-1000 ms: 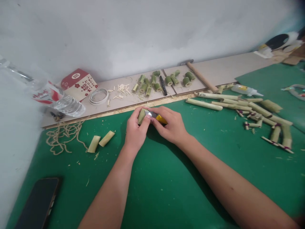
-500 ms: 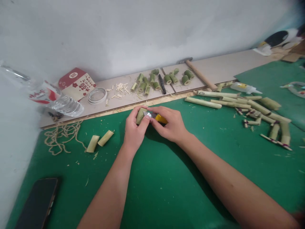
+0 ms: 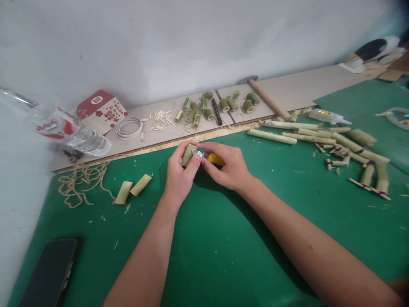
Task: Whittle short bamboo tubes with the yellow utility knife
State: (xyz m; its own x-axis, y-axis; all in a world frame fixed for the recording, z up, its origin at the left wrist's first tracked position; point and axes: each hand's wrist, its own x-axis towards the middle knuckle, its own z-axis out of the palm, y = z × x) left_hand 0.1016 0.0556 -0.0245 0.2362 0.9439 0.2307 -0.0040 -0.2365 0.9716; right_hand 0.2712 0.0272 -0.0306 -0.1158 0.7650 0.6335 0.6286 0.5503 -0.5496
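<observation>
My left hand (image 3: 179,170) is closed around a short green bamboo piece (image 3: 189,154) just above the green table (image 3: 204,247). A yellow utility knife (image 3: 216,159) is gripped in my right hand (image 3: 227,167), its metal blade pointing left and touching or nearly touching the bamboo. The left thumb rests by the blade, and the fingertips of both hands meet at the top. Two split bamboo pieces (image 3: 123,192) lie on the table to the left of my hands.
Twine (image 3: 83,183), a phone (image 3: 49,273) and a plastic bottle (image 3: 73,132) are on the left. Behind stand cut bamboo rings (image 3: 224,105), a black marker (image 3: 217,111) and a hammer (image 3: 270,100). Bamboo sticks (image 3: 271,136) and a glue bottle (image 3: 329,116) lie right.
</observation>
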